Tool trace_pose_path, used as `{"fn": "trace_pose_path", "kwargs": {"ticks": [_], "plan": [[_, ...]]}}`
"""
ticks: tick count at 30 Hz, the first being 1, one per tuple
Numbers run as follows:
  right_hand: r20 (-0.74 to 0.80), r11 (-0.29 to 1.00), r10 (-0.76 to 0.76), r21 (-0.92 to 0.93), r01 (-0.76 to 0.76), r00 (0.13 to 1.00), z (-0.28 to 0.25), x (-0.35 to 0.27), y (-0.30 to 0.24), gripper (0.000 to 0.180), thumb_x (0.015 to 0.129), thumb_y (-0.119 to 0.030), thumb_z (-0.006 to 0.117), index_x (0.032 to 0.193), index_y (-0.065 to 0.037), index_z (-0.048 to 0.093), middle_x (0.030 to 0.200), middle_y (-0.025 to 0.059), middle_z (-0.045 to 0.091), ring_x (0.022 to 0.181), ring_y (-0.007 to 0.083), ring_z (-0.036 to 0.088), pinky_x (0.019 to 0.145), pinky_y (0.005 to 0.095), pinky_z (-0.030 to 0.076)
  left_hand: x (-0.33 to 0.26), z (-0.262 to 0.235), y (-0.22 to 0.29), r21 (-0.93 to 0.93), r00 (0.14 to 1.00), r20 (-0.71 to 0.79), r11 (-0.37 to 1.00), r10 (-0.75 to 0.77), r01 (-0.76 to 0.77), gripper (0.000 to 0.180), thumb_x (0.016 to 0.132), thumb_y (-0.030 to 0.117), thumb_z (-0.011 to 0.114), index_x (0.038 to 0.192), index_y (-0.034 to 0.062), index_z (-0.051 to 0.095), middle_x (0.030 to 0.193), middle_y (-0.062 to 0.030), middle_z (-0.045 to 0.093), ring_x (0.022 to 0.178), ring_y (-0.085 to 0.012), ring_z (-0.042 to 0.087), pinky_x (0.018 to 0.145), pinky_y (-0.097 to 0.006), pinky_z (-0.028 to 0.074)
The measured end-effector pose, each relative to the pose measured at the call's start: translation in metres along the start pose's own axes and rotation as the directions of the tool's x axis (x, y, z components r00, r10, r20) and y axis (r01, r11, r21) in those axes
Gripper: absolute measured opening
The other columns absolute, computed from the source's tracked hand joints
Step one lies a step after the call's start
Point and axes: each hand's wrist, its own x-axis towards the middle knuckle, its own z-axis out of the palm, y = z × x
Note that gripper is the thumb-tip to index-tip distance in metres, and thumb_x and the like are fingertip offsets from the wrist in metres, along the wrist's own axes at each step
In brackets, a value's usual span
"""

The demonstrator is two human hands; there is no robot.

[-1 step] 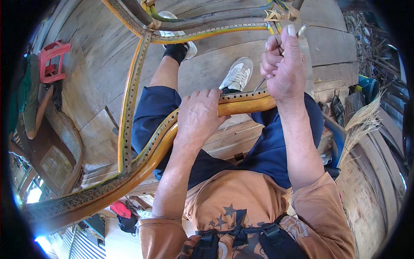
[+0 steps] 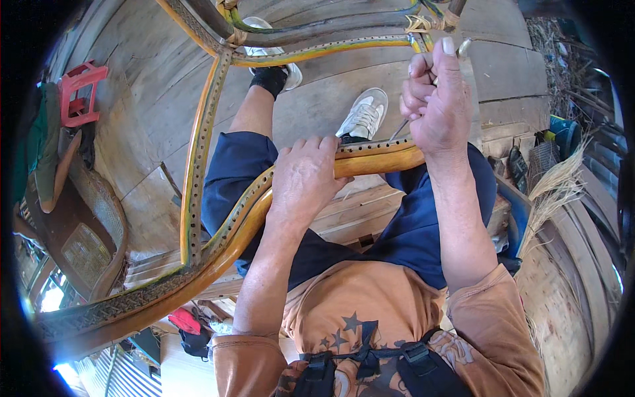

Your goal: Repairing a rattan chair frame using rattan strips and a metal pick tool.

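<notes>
A curved yellow-brown chair frame (image 2: pixel 238 228) of wood or rattan lies across my lap, a row of small holes along its rails. My left hand (image 2: pixel 305 173) is wrapped over its near rail, fingers on the far side and thumb on the near side. Closed in a fist with the thumb up, my right hand (image 2: pixel 440 102) grips a thin metal awl (image 2: pixel 400 129). The awl slants down to the holed face of the same rail, right of my left hand. Its handle is mostly hidden in my fingers, and how deep the tip sits I cannot tell.
Farther off, the frame's other rails (image 2: pixel 324 49) meet at joints bound with cane strips (image 2: pixel 418 24). A red plastic stool (image 2: pixel 81 92) and a woven-sided chair piece (image 2: pixel 86 245) are at the left. Pale loose fibres (image 2: pixel 555 188) stick up at the right.
</notes>
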Motion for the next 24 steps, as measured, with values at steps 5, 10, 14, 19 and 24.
{"fn": "trace_pose_path", "kwargs": {"ticks": [5, 10, 14, 19, 24], "plan": [[0.006, 0.998, 0.043, 0.036, -0.043, 0.999, -0.001, 0.001, 0.002, 0.048, 0.089, -0.051, 0.042, 0.073, -0.005, 0.047, 0.048, -0.0077, 0.02, 0.04, 0.0041, 0.021, 0.038, 0.0206, 0.019, 0.0, 0.001, -0.001, 0.0, 1.0, -0.021, 1.0, 0.0, 0.0, 0.05, 0.062, 0.031, 0.076, 0.102, 0.0059, 0.058, 0.09, -0.0114, 0.06, 0.089, -0.0275, 0.057, 0.075, -0.038, 0.045], [0.005, 0.999, 0.034, 0.027, -0.034, 0.999, -0.002, 0.002, 0.0, 0.047, 0.089, -0.049, 0.042, 0.072, -0.006, 0.047, 0.048, -0.0077, 0.021, 0.04, 0.0042, 0.02, 0.038, 0.0205, 0.019, 0.0, 0.002, -0.001, -0.002, 0.999, -0.04, 1.0, 0.005, -0.005, 0.049, 0.062, 0.03, 0.076, 0.101, 0.006, 0.058, 0.089, -0.011, 0.061, 0.087, -0.0279, 0.058, 0.075, -0.038, 0.045], [0.005, 0.999, 0.041, 0.018, -0.041, 0.999, -0.002, 0.002, 0.004, 0.047, 0.09, -0.049, 0.042, 0.072, -0.005, 0.047, 0.048, -0.0075, 0.021, 0.04, 0.0041, 0.02, 0.038, 0.0202, 0.019, 0.0, 0.002, -0.001, 0.004, 0.999, -0.035, 1.0, -0.009, 0.009, 0.049, 0.062, 0.028, 0.077, 0.102, 0.0064, 0.059, 0.089, -0.0097, 0.061, 0.088, -0.0263, 0.058, 0.075, -0.038, 0.045], [0.15, 0.989, -0.053, -0.126, 0.072, 0.987, 0.006, -0.011, 0.01, 0.044, 0.092, -0.041, 0.043, 0.066, -0.005, 0.046, 0.05, -0.0058, 0.031, 0.043, 0.003, 0.026, 0.039, 0.0197, 0.02, 0.0, 0.004, -0.001, 0.003, 0.999, -0.038, 1.0, -0.005, 0.005, 0.05, 0.06, 0.028, 0.077, 0.101, 0.0064, 0.058, 0.088, -0.0106, 0.061, 0.087, -0.0275, 0.058, 0.074, -0.038, 0.045], [0.376, 0.968, -0.099, -0.177, 0.176, 0.921, 0.004, -0.017, 0.018, 0.042, 0.093, -0.034, 0.044, 0.062, -0.007, 0.046, 0.055, -0.0036, 0.043, 0.046, 0.0022, 0.032, 0.041, 0.0194, 0.023, -0.002, 0.006, -0.004, -0.002, 0.997, -0.078, 1.0, 0.008, -0.008, 0.051, 0.059, 0.028, 0.077, 0.101, 0.0061, 0.058, 0.088, -0.0107, 0.06, 0.087, -0.028, 0.058, 0.074, -0.038, 0.045]]}}
